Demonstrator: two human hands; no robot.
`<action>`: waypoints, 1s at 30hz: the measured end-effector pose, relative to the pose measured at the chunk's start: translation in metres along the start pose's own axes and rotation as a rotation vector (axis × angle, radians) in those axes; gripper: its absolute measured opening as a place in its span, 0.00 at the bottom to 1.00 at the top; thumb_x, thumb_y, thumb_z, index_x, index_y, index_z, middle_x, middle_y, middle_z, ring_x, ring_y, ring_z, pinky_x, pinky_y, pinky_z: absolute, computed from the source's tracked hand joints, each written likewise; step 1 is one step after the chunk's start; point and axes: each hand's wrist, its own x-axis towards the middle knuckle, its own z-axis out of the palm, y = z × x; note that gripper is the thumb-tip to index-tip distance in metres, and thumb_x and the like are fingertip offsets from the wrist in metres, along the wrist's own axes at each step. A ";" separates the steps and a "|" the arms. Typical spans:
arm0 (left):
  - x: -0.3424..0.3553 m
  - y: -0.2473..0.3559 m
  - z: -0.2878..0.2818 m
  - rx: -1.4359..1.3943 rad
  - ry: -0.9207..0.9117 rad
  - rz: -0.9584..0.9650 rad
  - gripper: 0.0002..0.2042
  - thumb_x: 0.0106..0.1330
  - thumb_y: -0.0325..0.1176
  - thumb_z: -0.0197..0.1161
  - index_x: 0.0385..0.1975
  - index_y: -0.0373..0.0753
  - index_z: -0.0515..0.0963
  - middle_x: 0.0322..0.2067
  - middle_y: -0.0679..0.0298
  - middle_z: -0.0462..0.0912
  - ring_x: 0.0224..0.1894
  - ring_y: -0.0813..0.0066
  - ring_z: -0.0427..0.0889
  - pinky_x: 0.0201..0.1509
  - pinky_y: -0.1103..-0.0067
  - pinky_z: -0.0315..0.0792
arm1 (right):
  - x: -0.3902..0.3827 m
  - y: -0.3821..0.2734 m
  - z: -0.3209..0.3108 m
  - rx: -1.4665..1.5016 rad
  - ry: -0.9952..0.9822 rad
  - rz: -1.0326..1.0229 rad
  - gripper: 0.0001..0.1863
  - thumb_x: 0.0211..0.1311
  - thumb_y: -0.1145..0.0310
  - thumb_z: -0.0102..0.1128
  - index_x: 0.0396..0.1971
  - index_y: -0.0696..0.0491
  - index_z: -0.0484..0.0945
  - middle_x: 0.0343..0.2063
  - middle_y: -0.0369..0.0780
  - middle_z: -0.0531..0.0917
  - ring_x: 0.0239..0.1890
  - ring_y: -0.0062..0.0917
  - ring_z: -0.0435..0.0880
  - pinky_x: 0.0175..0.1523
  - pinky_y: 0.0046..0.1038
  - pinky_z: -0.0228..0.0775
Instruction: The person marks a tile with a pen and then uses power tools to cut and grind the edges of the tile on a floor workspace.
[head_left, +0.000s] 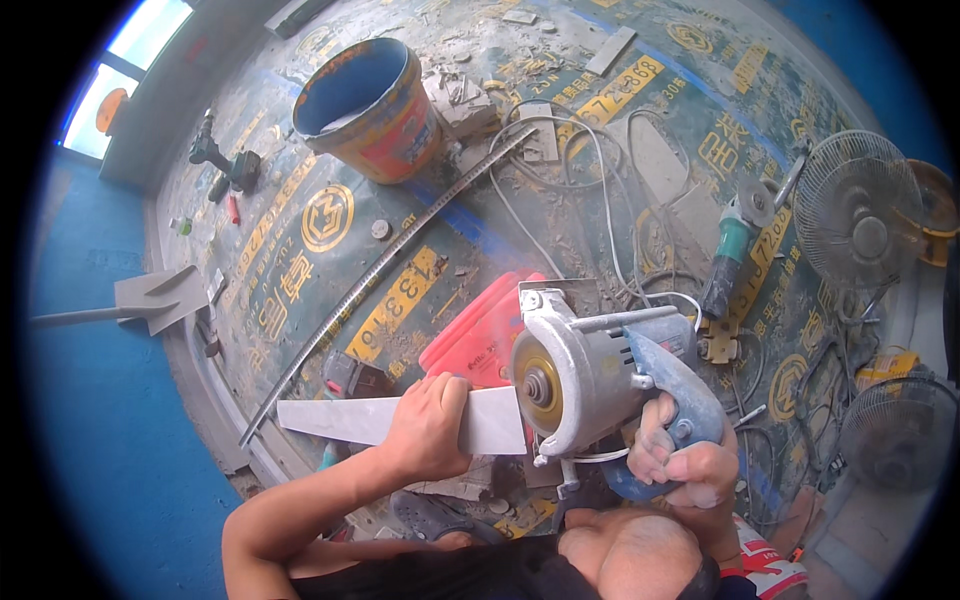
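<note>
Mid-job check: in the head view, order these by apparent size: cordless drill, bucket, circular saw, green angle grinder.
Largest to smallest:
1. Circular saw
2. Bucket
3. Green angle grinder
4. Cordless drill
The saw looks nearer the camera than the bucket, so their real order is unsure.

Head-worn camera, left one of pair: looks steeply down and forward over floor (330, 270). Left hand (430, 425) and right hand (685, 455) close below, on near side; bucket (395, 135) farther off, left of middle; fan (868, 238) at right. Wall (90, 400) on left bends in wide fisheye view, corners dark.
</note>
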 end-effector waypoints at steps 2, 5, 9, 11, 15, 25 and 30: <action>0.000 0.000 0.000 0.001 0.008 0.003 0.23 0.40 0.26 0.71 0.39 0.34 0.70 0.35 0.51 0.76 0.42 0.47 0.78 0.48 0.61 0.72 | 0.000 0.000 0.000 0.003 0.004 0.000 0.25 0.35 0.70 0.60 0.40 0.58 0.71 0.20 0.37 0.70 0.17 0.23 0.68 0.27 0.28 0.62; 0.001 0.000 0.000 0.007 0.006 0.005 0.24 0.40 0.26 0.72 0.39 0.33 0.70 0.35 0.51 0.76 0.42 0.47 0.79 0.48 0.61 0.72 | 0.000 0.001 -0.001 0.018 -0.003 0.003 0.25 0.35 0.70 0.61 0.41 0.58 0.71 0.20 0.37 0.70 0.17 0.23 0.67 0.27 0.28 0.62; 0.000 -0.001 0.001 -0.004 0.012 0.006 0.25 0.40 0.26 0.72 0.40 0.33 0.70 0.35 0.51 0.76 0.42 0.48 0.79 0.48 0.61 0.72 | 0.000 0.001 -0.001 0.034 -0.008 0.013 0.26 0.35 0.70 0.61 0.41 0.57 0.71 0.20 0.37 0.70 0.18 0.23 0.68 0.27 0.28 0.62; 0.000 -0.001 0.001 -0.004 0.014 0.005 0.25 0.39 0.26 0.72 0.40 0.33 0.70 0.35 0.51 0.76 0.42 0.48 0.79 0.47 0.61 0.72 | 0.000 0.001 -0.002 0.039 -0.012 0.019 0.26 0.34 0.70 0.61 0.42 0.57 0.72 0.21 0.37 0.70 0.18 0.23 0.68 0.27 0.28 0.63; 0.000 -0.001 0.001 0.012 0.013 0.006 0.25 0.39 0.26 0.72 0.40 0.33 0.70 0.35 0.52 0.75 0.41 0.48 0.79 0.47 0.61 0.72 | 0.000 0.001 -0.006 0.052 -0.030 0.031 0.27 0.34 0.71 0.61 0.43 0.57 0.72 0.21 0.37 0.71 0.18 0.23 0.68 0.28 0.28 0.63; 0.001 -0.001 0.003 -0.004 0.021 0.001 0.26 0.40 0.26 0.72 0.41 0.33 0.70 0.35 0.52 0.76 0.41 0.48 0.79 0.47 0.61 0.72 | 0.000 0.000 -0.007 0.057 -0.031 0.047 0.27 0.34 0.71 0.60 0.43 0.56 0.72 0.21 0.38 0.70 0.19 0.24 0.69 0.28 0.29 0.63; 0.001 0.000 0.004 -0.007 0.036 0.007 0.25 0.39 0.26 0.72 0.41 0.33 0.70 0.35 0.52 0.76 0.41 0.48 0.78 0.46 0.61 0.72 | -0.001 -0.001 -0.007 0.053 -0.015 0.054 0.27 0.33 0.71 0.60 0.43 0.56 0.72 0.21 0.38 0.70 0.19 0.24 0.68 0.29 0.29 0.63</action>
